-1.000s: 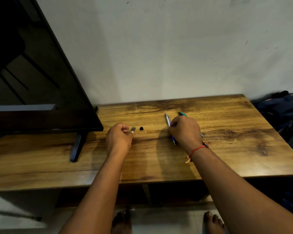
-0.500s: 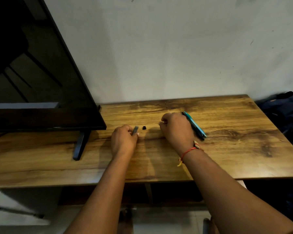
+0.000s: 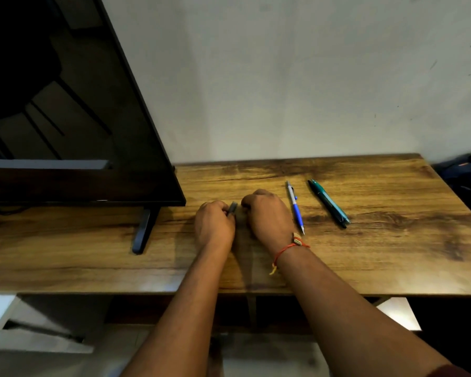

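Observation:
My left hand [image 3: 214, 227] pinches a small grey flat piece [image 3: 232, 208] just above the wooden table [image 3: 365, 254]. My right hand [image 3: 267, 216] sits close beside it with curled fingers at the spot where a tiny black piece lay; that piece is hidden under the fingers. Whether the right hand holds it I cannot tell. A blue and silver pen [image 3: 295, 206] lies just right of my right hand. A teal pen [image 3: 329, 204] lies further right, free on the table.
A black television [image 3: 65, 118] on a dark foot [image 3: 143, 232] fills the left of the table. A white wall rises behind. A dark bag [image 3: 465, 180] sits beyond the table's right edge. Floor and a shelf show below the front edge.
My right hand has left both pens on the table and moved left to the tiny black piece, beside my left hand. My left hand still pinches the grey piece.

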